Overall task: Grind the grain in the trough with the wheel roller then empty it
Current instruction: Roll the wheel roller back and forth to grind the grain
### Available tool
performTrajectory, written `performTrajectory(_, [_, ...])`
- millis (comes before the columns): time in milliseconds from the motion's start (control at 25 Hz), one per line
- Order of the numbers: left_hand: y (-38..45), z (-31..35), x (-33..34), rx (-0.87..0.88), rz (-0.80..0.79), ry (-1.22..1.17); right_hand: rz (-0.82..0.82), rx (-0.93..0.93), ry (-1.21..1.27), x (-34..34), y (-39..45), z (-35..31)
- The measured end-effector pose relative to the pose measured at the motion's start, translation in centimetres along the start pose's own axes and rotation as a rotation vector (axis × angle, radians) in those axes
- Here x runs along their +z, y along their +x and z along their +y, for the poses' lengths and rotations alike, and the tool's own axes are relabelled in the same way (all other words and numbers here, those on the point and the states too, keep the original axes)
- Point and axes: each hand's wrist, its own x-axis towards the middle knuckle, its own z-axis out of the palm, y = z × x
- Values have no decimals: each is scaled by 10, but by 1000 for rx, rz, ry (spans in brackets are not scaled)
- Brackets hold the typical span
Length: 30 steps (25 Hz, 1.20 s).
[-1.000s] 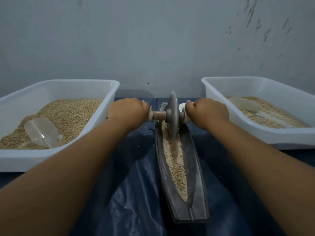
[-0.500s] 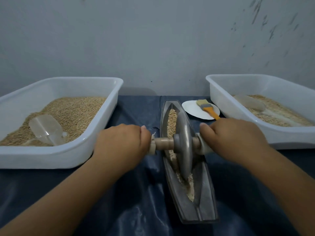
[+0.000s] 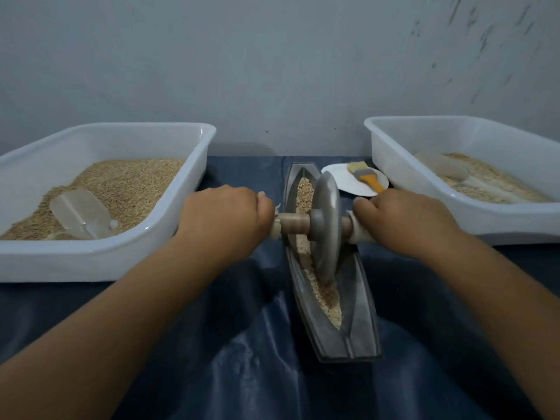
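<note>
Wheel roller rolled nearer along trough; both hands' fingers clamp its axle.

A dull grey metal wheel roller, set on a pale tan wooden axle, stands between the hands over a dark grey trough streaked with beige grain. Beneath them a glossy navy-blue sheet covers the counter. Left of the left hand, a white tub carries golden-tan grain and a clear, frosted scoop. Beyond the right hand, a white plate bears a brush with cream bristles, a grey band and an orange handle. A second white tub shows paler beige meal. The wall is plain blue-grey, flecked with dark marks.
</note>
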Motion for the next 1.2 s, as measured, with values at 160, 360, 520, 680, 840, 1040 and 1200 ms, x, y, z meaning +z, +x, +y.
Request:
performTrajectory(160, [-34, -1, -13, 73, 180, -51, -5, -24, -13, -16, -36, 5])
performTrajectory(360, [13, -1, 16, -77, 25, 68, 236, 41, 19, 1, 12, -12])
performTrajectory(520, [49, -7, 25, -193, -41, -56, 344, 50, 26, 5, 50, -22])
performTrajectory(680, [24, -4, 19, -160, -68, -13, 326, -13, 0, 2, 28, -21])
performTrajectory(840, [-27, 7, -1, -24, 147, -63, 166, -42, 33, -9, -21, -8])
performTrajectory(1040, [-16, 7, 4, -72, 119, -152, 209, -19, 46, -5, -22, -5])
performTrajectory(1200, [33, -6, 23, -125, 30, 23, 370, 30, 13, 9, 29, -18])
